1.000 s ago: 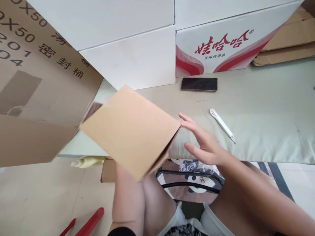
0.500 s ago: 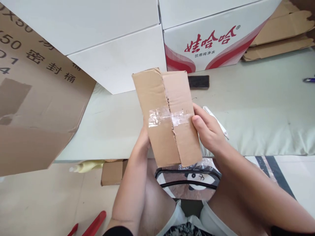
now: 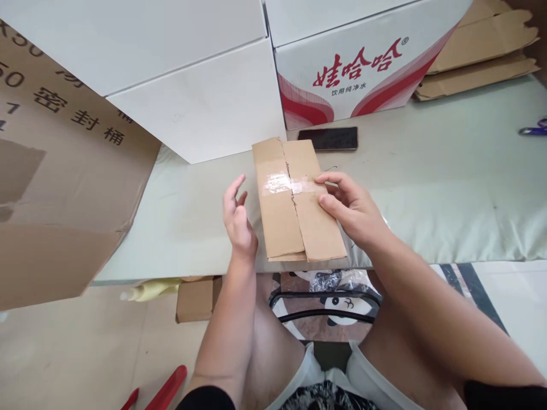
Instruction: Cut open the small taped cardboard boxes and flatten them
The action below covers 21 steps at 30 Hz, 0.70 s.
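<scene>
A small brown cardboard box [image 3: 277, 222] lies on the pale green covered bench, tilted slightly in my view. A strip of clear tape [image 3: 277, 183] crosses the seam between its two top flaps. My left hand [image 3: 240, 219] is off the box, just to its left, with its fingers spread and curved. On the other side, my right hand [image 3: 348, 205] rests at the box's right edge, thumb and index fingertips touching the top near the tape. Its fingers are apart and not wrapped round the box. A white, slim object beside the box is almost wholly hidden by my right hand.
Behind the box lies a phone [image 3: 333, 138], with white cartons [image 3: 200, 108] and a red-printed carton [image 3: 346, 80] stacked beyond. A large brown carton [image 3: 77, 188] stands left. Folded cardboard [image 3: 478, 74] and a purple-handled tool [image 3: 532, 131] are at right.
The box has gone from being held between both hands to lying on the bench, a little farther from me. My left hand has let go and opened; my right hand has loosened.
</scene>
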### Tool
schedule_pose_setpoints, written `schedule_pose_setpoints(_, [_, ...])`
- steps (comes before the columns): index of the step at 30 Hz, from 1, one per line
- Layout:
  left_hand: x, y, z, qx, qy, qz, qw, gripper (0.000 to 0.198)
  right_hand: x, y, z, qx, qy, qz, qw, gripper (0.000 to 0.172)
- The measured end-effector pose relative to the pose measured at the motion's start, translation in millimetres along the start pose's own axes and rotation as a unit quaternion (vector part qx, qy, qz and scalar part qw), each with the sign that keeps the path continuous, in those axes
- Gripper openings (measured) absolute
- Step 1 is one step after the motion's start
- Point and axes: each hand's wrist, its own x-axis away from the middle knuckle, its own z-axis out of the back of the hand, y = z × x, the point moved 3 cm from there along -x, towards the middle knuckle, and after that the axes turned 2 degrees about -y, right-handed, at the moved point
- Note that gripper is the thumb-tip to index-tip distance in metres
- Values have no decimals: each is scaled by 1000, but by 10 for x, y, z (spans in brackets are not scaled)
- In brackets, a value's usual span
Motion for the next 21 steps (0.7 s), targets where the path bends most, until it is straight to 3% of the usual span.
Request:
schedule_pose_setpoints(3, [-13, 185, 2, 10, -57, -84, 995, 59, 4, -29, -68, 32, -3, 29, 999, 33])
schedule_pose_setpoints(5, [-2, 221, -31, -17, -103, -91, 990, 57, -12, -29, -50, 62, -7, 54, 997, 32])
schedule_pose_setpoints(8, [8, 207, -54, -28, -111, -82, 990, 54, -59, 19, 179, 127, 77, 45, 988, 33])
schedule_pose_setpoints(10, [8, 201, -62, -21, -110, -84, 990, 52, -80, 63, 425, 239, 175, -2, 955, 32])
schedule_pose_setpoints(12, [7, 209, -67, -15, -111, -93, 989, 50, -91, 117, 631, 380, 214, -76, 897, 33])
schedule_pose_setpoints(14, [8, 229, -71, -6, -110, -102, 989, 47, -104, 201, 735, 479, 169, -151, 848, 38])
schedule_pose_setpoints(17, [23, 262, -92, -6, -102, -110, 989, 45, -120, 292, 729, 530, 95, -199, 819, 32])
schedule_pose_setpoints(19, [47, 289, -128, -18, -97, -111, 989, 47, -138, 254, 685, 538, 91, -187, 817, 23])
schedule_pose_setpoints(21, [82, 330, -179, -29, -86, -112, 990, 47, -141, 100, 679, 534, 146, -137, 821, 15])
